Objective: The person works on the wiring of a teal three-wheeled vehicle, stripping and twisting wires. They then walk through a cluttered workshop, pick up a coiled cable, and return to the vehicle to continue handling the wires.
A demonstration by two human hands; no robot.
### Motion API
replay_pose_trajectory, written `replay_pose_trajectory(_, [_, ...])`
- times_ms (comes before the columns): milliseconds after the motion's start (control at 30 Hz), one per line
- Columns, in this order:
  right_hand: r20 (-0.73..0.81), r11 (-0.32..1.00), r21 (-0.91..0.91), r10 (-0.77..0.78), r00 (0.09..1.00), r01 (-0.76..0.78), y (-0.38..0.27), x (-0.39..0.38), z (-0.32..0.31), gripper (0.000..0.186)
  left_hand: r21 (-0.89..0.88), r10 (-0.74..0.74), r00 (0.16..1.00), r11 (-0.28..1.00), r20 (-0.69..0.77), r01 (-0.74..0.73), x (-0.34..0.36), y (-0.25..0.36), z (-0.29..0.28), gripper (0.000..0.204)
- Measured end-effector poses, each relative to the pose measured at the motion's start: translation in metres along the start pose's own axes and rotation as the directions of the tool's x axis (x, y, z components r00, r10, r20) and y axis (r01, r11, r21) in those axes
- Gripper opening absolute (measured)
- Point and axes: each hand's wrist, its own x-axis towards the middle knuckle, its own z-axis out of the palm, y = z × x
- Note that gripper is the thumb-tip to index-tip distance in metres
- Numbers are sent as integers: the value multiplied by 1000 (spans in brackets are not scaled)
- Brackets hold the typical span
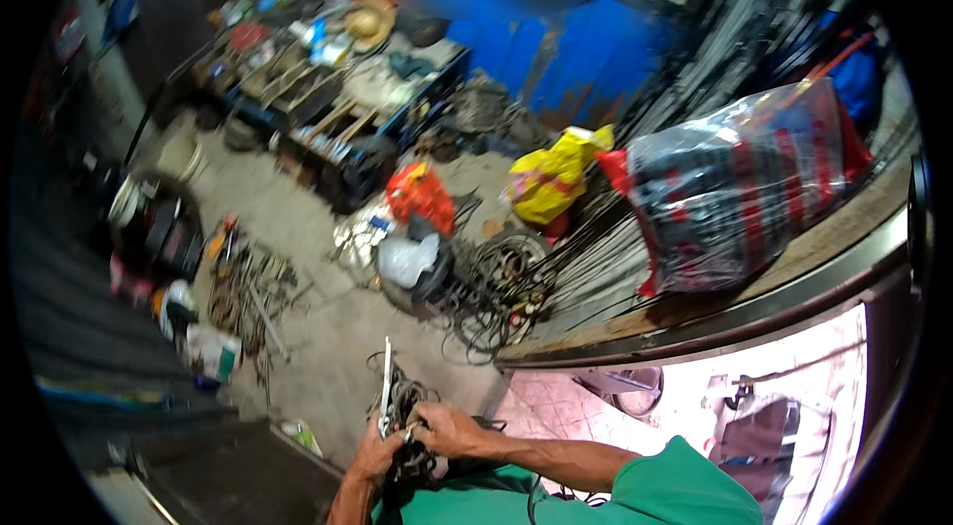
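Low in the head view, my two hands meet in front of my green shirt. My left hand [371,450] is closed around the lower end of a narrow white strip [387,381], which points upward; whether it is a blade or a plain strip I cannot make out. Fingers curled, my right hand [449,429] grips a tangled bundle of dark cables [409,394] just beside the left. More of the bundle hangs below both hands, against my shirt.
Tools and metal bits [248,297] lie on the floor at left. Ahead are an orange bag [421,196], a yellow bag [558,176] and coiled cables [511,262]. A large clear-and-red plastic sack [740,193] rests at right by the doorway. A cluttered table [422,93] stands behind.
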Motion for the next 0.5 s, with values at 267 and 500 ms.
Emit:
replay_pose_trajectory(267, [-131, 965, 235, 149, 980, -116, -31, 87, -57, 23, 164, 10, 999, 986, 38, -16, 85, 105, -31, 46])
replay_pose_trajectory(500, [-150, 949, 303, 135, 979, -84, -22, 182, -87, 24, 877, 713, 673, 179, 198, -447, 110, 259, -5, 44])
